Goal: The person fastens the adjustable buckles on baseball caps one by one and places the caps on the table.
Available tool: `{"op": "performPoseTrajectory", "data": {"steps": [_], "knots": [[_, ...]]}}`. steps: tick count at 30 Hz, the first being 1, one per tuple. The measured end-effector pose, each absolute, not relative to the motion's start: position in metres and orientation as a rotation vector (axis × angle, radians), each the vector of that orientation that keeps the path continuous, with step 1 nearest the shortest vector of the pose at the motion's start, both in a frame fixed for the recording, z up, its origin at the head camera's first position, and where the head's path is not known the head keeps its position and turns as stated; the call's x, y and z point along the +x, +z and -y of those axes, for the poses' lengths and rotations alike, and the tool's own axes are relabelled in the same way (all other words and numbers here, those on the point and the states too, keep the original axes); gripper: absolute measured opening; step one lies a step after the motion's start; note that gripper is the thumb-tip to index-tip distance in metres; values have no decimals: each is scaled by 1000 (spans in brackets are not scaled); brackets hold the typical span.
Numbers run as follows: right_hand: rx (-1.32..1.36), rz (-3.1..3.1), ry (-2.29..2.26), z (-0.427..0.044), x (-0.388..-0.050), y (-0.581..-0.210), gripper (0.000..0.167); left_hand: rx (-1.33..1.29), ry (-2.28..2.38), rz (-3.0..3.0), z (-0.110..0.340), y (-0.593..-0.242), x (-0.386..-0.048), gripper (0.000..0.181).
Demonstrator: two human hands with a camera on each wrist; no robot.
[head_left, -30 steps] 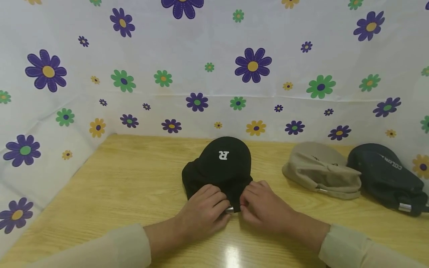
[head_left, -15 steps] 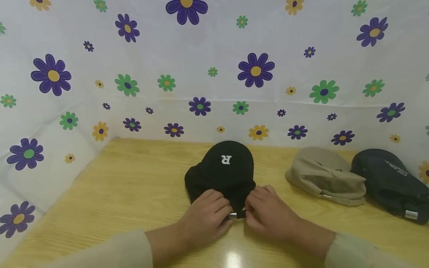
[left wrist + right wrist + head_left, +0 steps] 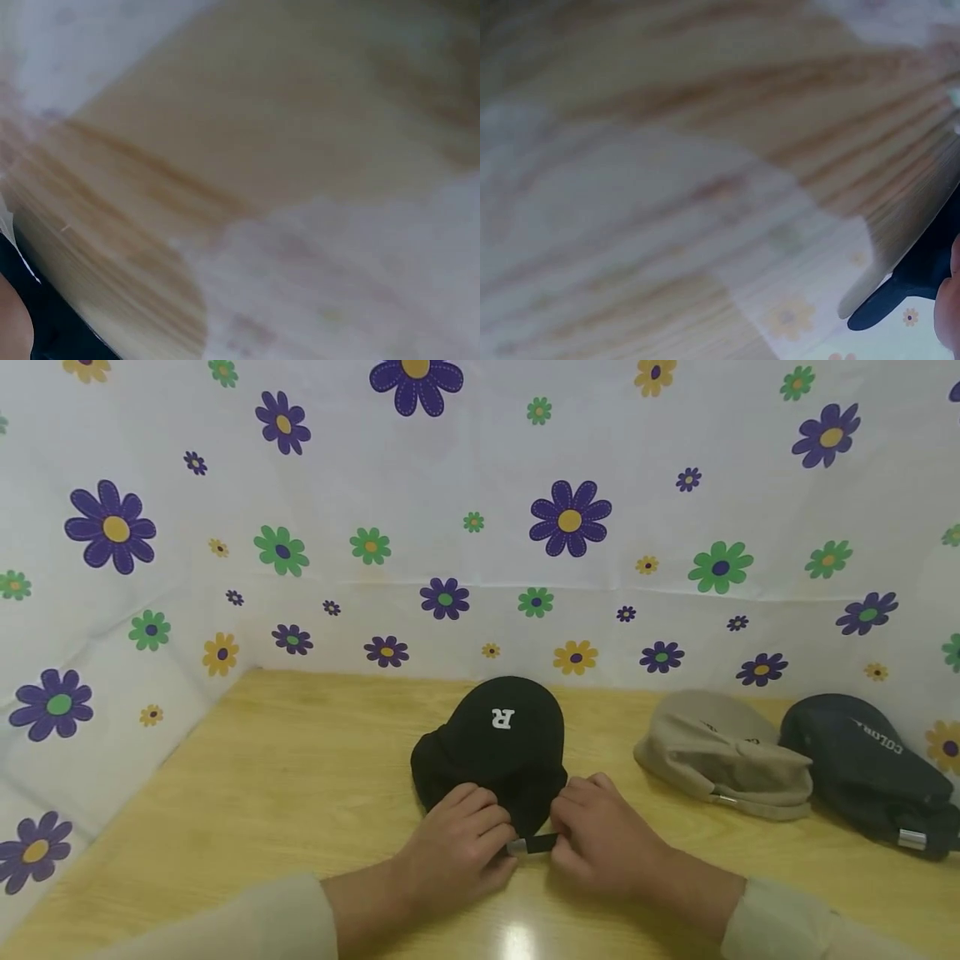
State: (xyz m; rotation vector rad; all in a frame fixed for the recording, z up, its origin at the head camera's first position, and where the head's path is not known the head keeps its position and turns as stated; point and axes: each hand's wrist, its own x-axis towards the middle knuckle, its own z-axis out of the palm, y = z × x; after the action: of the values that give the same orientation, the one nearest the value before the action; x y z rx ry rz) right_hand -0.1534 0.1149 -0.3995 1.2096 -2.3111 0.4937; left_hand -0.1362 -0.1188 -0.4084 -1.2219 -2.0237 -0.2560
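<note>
A black baseball cap with a white letter R on its front lies in the middle of the table in the head view. Its back strap faces the person and runs through a silver buckle. My left hand grips the cap's edge beside the buckle with curled fingers. On the other side, my right hand pinches the strap's free end, which shows stretched between the two hands. The fingertips are partly hidden. Only a dark edge of the cap appears in the left wrist view.
To the right lie a beige cap and a dark navy cap, touching each other, each with a metal buckle. A white flower-print cloth hangs behind and at the left of the wooden table.
More of the black strap shows between the buckle and my right hand, which has moved slightly right of the left. The cap stays in about the same place.
</note>
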Motion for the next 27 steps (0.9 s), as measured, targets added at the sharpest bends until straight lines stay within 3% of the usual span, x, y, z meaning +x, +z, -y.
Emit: {"op": "performPoseTrajectory", "data": {"steps": [14,27], "knots": [[1169,2349,515,-119,-155,-397,20,-1223,-256,2033,119,-408,-138,12],[1463,2385,664,-117,-154,-399,5,-1225,-213,2030,120,-409,-136,14]]}}
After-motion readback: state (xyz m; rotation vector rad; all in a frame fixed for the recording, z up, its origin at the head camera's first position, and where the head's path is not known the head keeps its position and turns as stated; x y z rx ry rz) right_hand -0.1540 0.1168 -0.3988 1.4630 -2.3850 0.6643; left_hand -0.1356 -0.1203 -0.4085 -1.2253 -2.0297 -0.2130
